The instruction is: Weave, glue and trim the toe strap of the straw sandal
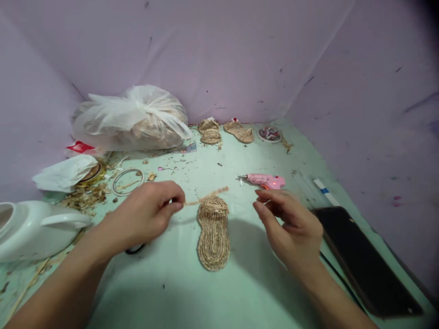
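Observation:
A small woven straw sandal sole (213, 235) lies flat on the pale green table (178, 292) between my hands. A thin braided straw strand (209, 196) runs across its toe end. My left hand (147, 212) is closed, pinching the left end of that strand. My right hand (291, 226) hovers to the right of the sole, fingers loosely curled and apart, holding nothing. A pink glue gun (265, 181) lies just beyond my right hand, its nozzle pointing left.
A white plastic bag (132, 118) of straw sits at the back left, with two small woven sandals (224, 130) and a bead dish (270, 134) behind. A white pot (32, 228), tape rings (128, 181) and straw scraps lie left. A dark phone (360, 258) lies right.

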Available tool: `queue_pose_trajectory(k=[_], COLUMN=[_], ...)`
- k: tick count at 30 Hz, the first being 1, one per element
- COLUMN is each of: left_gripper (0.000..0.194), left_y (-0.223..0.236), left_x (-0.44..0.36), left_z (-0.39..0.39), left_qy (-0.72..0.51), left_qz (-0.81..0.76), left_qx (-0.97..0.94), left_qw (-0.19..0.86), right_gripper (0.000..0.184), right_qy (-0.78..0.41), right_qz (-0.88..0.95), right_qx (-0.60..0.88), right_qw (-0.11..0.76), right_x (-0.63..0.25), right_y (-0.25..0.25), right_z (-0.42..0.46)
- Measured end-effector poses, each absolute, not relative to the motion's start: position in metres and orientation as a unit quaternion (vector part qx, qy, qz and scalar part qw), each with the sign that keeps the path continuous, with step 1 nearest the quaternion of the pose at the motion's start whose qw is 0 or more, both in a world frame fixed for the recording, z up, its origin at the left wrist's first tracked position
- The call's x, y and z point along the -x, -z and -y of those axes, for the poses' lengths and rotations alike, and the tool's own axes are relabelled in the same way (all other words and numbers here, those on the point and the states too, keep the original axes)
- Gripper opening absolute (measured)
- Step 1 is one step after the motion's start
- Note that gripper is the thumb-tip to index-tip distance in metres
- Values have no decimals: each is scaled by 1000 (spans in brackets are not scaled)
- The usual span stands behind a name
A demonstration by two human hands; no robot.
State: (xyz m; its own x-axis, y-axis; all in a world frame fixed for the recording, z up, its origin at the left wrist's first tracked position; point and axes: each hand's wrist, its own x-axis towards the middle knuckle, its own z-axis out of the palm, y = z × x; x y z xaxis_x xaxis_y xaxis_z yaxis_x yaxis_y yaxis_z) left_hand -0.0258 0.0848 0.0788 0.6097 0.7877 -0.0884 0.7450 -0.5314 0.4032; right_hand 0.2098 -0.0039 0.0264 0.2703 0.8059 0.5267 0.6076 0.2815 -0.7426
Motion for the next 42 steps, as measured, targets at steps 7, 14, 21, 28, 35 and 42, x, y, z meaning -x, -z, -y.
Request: queue_pose_trajectory(k=[7, 14, 21, 28, 35, 42], left_gripper=[17, 16, 19, 17, 16, 15], left_y=[-74, -65, -50, -38, -24, -21], left_x=[10, 1, -2, -11, -14, -15], left_z=[-65, -64, -51, -47, -45, -46], left_qy=[-12, -79, -118, -107, -149, -170], left_qz=[-401, -379, -388, -479, -500, -511], left_qx=[-881, -859, -874, -816, -792, -782], left_qw=[253, 334, 269, 304, 318, 314], right_gripper=[15, 11, 8, 10, 11, 11], right_qy=[86, 18, -148, -273, -318, -301], right_qz=[764, 756, 709, 667, 628, 627], right_qx=[527, 540, 548, 577, 590, 598], right_qw=[363, 370, 418, 385, 396, 398], right_x=[-204, -199, -191, -189, -187, -187], right_y=[-19, -14, -11, -2, 3, 8], right_z=[9, 6, 10, 6, 5, 4])
